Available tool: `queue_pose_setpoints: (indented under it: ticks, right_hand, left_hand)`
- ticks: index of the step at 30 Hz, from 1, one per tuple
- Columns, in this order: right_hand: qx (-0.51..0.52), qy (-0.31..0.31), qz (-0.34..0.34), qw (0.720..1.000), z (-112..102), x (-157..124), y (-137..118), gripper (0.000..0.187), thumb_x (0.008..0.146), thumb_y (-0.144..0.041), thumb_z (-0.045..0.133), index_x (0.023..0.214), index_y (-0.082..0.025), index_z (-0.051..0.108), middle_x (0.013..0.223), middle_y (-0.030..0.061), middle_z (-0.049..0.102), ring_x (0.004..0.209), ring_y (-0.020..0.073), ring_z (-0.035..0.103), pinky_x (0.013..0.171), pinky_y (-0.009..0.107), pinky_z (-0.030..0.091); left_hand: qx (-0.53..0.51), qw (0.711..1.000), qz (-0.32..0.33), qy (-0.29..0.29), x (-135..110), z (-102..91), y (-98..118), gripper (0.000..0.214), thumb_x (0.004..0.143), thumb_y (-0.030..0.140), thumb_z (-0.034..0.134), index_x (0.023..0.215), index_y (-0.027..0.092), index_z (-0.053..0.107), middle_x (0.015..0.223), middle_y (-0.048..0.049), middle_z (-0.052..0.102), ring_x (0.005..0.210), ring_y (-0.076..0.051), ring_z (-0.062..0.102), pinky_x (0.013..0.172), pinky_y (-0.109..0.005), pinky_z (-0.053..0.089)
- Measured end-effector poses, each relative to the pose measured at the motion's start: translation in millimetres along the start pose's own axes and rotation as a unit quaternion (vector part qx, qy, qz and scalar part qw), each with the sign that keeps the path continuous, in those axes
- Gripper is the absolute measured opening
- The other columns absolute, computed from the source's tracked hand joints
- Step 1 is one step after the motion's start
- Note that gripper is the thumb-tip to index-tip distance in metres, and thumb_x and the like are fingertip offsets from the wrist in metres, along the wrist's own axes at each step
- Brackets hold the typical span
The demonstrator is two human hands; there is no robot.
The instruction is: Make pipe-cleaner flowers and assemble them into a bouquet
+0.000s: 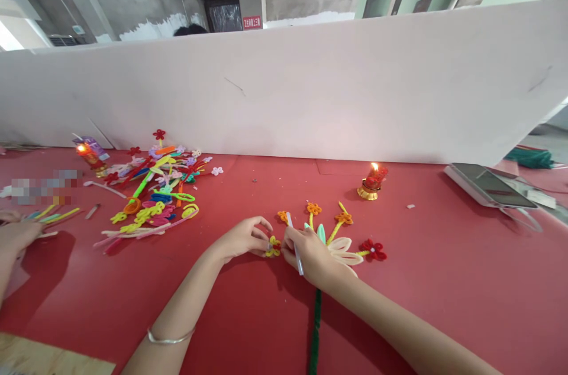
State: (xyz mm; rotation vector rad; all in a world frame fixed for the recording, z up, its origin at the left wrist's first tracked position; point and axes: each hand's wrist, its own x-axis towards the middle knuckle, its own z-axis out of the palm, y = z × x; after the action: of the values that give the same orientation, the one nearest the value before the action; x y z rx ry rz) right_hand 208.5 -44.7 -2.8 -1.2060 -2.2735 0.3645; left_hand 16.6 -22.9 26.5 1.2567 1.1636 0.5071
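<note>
Pinches a small yellow flower in the closed fingertips of the left hand, left of the cream flower. Grips a clear stick in the bent fingers of the right hand, partly covering the cream flower. Shows around the cream flower orange flowers behind, a dark red flower to the right, a green stem in front. Includes, farther from it on the red table, a lit candle behind right and colourful pipe cleaners well left.
</note>
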Motion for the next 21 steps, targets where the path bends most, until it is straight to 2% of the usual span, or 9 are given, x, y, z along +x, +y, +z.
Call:
queue_pose_setpoints:
  ticks: [3,14,21]
  right_hand:
    - [0.018,-0.024,-0.015,0.999,0.0,-0.1,1.0,0.021,0.070,-0.006,0.046,0.066,-0.020,0.031,0.052,-0.0086,0.031,0.051,0.0079,0.018,0.054,0.022,0.020]
    - [0.044,-0.021,-0.007,0.999,-7.0,0.8,-2.5,0.025,0.069,-0.006,0.045,0.065,-0.020,0.025,0.054,-0.0082,0.031,0.049,0.0075,0.018,0.058,0.023,0.022]
    - [0.048,0.022,-0.004,0.999,-0.4,1.5,2.8,0.023,0.068,-0.007,0.044,0.066,-0.020,0.025,0.055,-0.0078,0.033,0.050,0.0076,0.022,0.058,0.023,0.024]
  left_hand:
    - [-0.001,1.000,0.008,0.001,-0.2,1.2,0.6,0.034,0.063,0.022,0.072,0.088,0.016,0.050,0.070,-0.0018,0.065,0.065,-0.015,0.063,0.067,-0.030,0.049]
    - [-0.006,0.999,0.036,0.040,2.5,7.0,-1.1,0.032,0.063,0.018,0.070,0.078,0.018,0.042,0.064,0.0024,0.061,0.059,-0.011,0.058,0.062,-0.025,0.046]
    - [-0.029,0.999,0.001,0.014,0.6,1.2,0.0,0.042,0.062,0.029,0.075,0.092,0.017,0.048,0.071,-0.0032,0.065,0.069,-0.017,0.065,0.069,-0.031,0.049]
